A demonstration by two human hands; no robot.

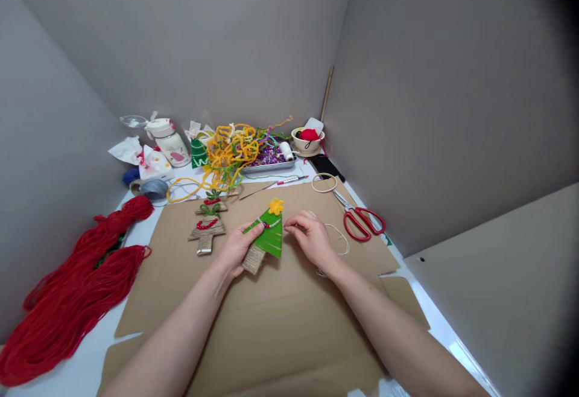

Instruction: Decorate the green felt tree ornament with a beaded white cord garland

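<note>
My left hand [238, 249] grips a green Christmas tree ornament [270, 238], its thumb pressed on the front. The ornament has a yellow flower-shaped top [275, 206], a twine-wrapped trunk [253, 260] and pale string with small beads across its upper part. Just off its right edge, my right hand [312, 237] is closed in a pinch, apparently on a thin cream string [342, 241]; that string loops over the cardboard beside and below the hand. Left of the ornament lies a twine-wrapped tree [205, 235] with red beads and a green bow, another partly behind it.
Red-handled scissors [357, 222] and a ring [324, 183] lie to the right. Red yarn [76, 300] spreads along the left. Behind the cardboard [253, 324] stand a white bottle [168, 142], tangled yellow yarn [233, 149], a bead tray [269, 166] and a bowl [307, 143].
</note>
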